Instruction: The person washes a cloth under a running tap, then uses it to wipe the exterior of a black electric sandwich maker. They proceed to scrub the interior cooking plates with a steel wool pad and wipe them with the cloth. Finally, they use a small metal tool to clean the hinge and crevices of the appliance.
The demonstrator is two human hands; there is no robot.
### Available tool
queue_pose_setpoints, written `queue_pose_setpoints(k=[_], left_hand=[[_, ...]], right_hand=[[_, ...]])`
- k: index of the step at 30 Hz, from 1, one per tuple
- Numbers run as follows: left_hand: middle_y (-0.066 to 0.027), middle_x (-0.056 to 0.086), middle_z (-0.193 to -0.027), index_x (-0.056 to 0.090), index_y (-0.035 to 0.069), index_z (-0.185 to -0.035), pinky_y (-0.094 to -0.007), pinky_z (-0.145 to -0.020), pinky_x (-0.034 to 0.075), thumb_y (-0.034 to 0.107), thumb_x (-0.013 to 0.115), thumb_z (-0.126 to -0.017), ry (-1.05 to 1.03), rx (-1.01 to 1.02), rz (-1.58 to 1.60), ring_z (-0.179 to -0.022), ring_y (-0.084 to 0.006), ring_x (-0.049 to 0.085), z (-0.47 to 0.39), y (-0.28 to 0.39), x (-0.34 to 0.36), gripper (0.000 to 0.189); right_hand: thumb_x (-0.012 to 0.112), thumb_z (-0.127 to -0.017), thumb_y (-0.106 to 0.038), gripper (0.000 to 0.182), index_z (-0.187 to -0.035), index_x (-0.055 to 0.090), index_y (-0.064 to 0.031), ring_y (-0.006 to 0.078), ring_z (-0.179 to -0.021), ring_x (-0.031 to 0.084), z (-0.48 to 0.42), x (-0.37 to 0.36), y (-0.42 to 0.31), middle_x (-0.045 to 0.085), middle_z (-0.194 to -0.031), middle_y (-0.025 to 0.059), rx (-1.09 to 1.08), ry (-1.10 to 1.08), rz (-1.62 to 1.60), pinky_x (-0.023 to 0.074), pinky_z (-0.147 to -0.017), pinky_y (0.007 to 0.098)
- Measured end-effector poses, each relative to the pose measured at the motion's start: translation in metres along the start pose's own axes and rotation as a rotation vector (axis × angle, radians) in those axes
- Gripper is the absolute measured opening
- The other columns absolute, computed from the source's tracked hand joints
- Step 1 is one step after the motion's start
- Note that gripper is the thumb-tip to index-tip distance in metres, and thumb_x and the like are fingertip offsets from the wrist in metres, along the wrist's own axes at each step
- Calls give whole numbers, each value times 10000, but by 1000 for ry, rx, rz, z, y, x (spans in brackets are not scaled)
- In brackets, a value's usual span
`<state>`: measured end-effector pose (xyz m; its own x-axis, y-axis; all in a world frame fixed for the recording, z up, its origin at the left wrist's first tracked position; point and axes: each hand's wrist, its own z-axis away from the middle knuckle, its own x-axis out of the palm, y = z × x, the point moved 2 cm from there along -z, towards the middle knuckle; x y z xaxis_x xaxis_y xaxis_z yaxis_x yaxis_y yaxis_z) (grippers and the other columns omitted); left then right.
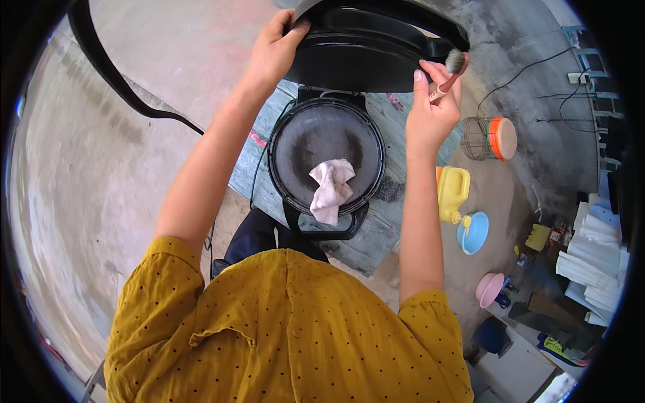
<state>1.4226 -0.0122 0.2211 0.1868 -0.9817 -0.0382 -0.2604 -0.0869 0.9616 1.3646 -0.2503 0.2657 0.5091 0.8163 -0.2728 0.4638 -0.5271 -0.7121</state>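
A round black electric griddle lies on a worn bluish wooden table in front of me, its lid raised at the far side. My left hand grips the lid's left edge, thumb in front. My right hand is at the lid's right edge and holds a toothbrush between its fingers, bristles up. A crumpled whitish cloth rests on the near part of the lower plate and hangs over its rim towards the front handle. Dark patches show on the plate.
To the right are a yellow plastic jug, a blue basin, a wire basket with an orange-rimmed container, and a pink basin. A black cable runs down the table's left side. Folded white material lies far right.
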Motion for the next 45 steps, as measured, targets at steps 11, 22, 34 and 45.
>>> queue_pose_setpoints(k=[11, 22, 34, 45], left_hand=[[33, 509, -818, 591, 0, -1078, -212, -722, 377, 216, 580, -982, 15, 104, 99, -790, -72, 435, 5, -5, 3, 236], [53, 511, -816, 609, 9, -1066, -206, -680, 370, 203, 653, -937, -124, -6, 159, -766, -56, 437, 7, 1, -7, 237], [10, 623, -936, 626, 11, -1153, -236, -841, 433, 241, 752, -854, -315, -124, 224, -896, -85, 542, -2, 8, -23, 398], [-9, 633, -899, 633, -6, -1135, -250, -787, 461, 153, 747, -846, -43, -52, 260, -843, -96, 555, 6, 12, -5, 349]], right_hand=[[696, -865, -60, 152, -913, 556, -26, 86, -549, 498, -3, 8, 8, 614, -785, 90, 877, 96, -908, 343, -428, 196], [672, -851, -6, 87, -886, 592, -9, 67, -536, 498, -12, 9, -12, 596, -653, 61, 709, 148, -535, 365, -446, 211], [604, -784, 135, 363, -1121, 649, 7, 139, -731, 605, 19, 29, -18, 548, -1153, 100, -292, -28, 403, 512, -634, 265], [595, -747, 151, 401, -1098, 644, -35, 180, -696, 619, 4, 26, -20, 586, -1082, 87, -348, -43, 418, 492, -571, 311]])
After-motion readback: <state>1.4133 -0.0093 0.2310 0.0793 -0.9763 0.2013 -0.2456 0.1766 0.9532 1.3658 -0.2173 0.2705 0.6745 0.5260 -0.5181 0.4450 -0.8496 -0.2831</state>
